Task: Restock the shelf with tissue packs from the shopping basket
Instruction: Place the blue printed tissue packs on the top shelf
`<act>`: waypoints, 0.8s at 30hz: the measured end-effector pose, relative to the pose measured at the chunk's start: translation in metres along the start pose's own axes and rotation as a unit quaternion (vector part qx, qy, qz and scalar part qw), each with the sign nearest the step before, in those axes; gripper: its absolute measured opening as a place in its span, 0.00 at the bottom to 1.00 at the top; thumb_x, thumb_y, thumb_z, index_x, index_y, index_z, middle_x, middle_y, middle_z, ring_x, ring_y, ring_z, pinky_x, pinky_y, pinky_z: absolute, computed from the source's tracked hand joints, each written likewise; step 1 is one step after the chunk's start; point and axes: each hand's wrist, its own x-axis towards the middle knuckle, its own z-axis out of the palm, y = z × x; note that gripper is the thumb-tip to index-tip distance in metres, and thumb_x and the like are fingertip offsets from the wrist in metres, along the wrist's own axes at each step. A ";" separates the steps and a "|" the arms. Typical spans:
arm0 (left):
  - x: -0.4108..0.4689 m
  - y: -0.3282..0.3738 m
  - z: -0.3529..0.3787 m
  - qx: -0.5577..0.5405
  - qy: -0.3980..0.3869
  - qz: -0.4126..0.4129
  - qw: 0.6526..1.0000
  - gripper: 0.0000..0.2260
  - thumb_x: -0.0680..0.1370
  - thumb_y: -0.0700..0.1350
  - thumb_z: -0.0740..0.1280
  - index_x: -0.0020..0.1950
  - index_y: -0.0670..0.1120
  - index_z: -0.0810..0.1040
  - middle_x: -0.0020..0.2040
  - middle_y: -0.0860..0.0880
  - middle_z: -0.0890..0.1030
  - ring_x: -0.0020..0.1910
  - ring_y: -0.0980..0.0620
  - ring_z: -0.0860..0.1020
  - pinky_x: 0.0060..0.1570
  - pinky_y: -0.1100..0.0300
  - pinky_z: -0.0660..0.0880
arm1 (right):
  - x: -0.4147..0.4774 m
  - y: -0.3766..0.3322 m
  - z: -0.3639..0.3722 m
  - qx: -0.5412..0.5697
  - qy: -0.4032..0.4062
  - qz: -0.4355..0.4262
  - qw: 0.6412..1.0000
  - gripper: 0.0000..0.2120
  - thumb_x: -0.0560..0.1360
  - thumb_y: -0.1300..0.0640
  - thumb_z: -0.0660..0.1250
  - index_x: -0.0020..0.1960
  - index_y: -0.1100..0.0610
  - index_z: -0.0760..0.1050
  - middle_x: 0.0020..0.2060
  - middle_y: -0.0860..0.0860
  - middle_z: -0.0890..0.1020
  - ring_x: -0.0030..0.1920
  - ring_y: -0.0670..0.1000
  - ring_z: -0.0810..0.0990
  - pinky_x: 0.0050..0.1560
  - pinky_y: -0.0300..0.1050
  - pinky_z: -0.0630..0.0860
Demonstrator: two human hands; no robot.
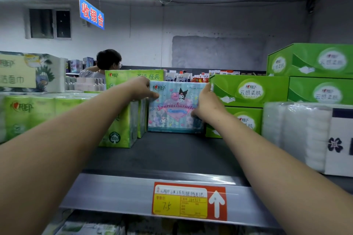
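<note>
A pale blue tissue pack [174, 112] with cartoon characters and a pink heart stands upright at the back of the dark shelf [172, 154]. My left hand [142, 89] grips its upper left corner, thumb on the front face. Along the pack's right edge, my right hand [205, 102] holds it with fingers curled round the side. The pack's bottom edge rests on the shelf, between green packs on the left and green boxes on the right. The shopping basket is out of view.
Green tissue packs [122, 126] fill the shelf's left side. Green tissue boxes [250, 91] are stacked at the right, with white wrapped packs [298, 135] in front of them. A price label [189, 201] sits on the shelf rail. A person [107, 65] stands behind the shelf.
</note>
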 end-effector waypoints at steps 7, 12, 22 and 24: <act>0.002 0.000 0.000 -0.041 0.059 0.011 0.997 0.26 0.73 0.49 0.73 0.66 0.38 0.71 0.62 0.40 0.77 0.58 0.42 0.75 0.57 0.51 0.72 | 0.001 0.003 -0.004 0.022 0.017 -0.048 0.998 0.45 0.73 0.59 0.71 0.77 0.61 0.41 0.66 0.61 0.70 0.49 0.55 0.78 0.40 0.48 0.76; 0.010 0.000 -0.011 -0.044 0.266 0.059 0.961 0.14 0.77 0.47 0.67 0.58 0.41 0.80 0.55 0.45 0.83 0.45 0.55 0.73 0.38 0.75 0.66 | -0.004 0.001 -0.013 0.002 0.081 -0.099 0.992 0.29 0.77 0.60 0.64 0.74 0.60 0.55 0.72 0.57 0.63 0.63 0.57 0.72 0.55 0.49 0.73; -0.014 0.006 -0.020 -0.155 0.380 0.057 0.910 0.09 0.76 0.41 0.64 0.53 0.41 0.81 0.46 0.45 0.82 0.45 0.51 0.79 0.49 0.57 0.76 | -0.011 0.006 -0.038 0.066 0.263 -0.114 0.956 0.11 0.78 0.63 0.59 0.58 0.59 0.73 0.58 0.55 0.76 0.53 0.52 0.75 0.48 0.45 0.72; -0.022 0.011 -0.029 -0.230 0.348 0.066 0.907 0.09 0.76 0.40 0.65 0.54 0.40 0.79 0.43 0.48 0.80 0.40 0.56 0.78 0.46 0.61 0.76 | -0.013 0.008 -0.040 0.072 0.279 -0.112 0.951 0.10 0.78 0.64 0.58 0.56 0.59 0.74 0.56 0.54 0.76 0.51 0.51 0.75 0.45 0.42 0.71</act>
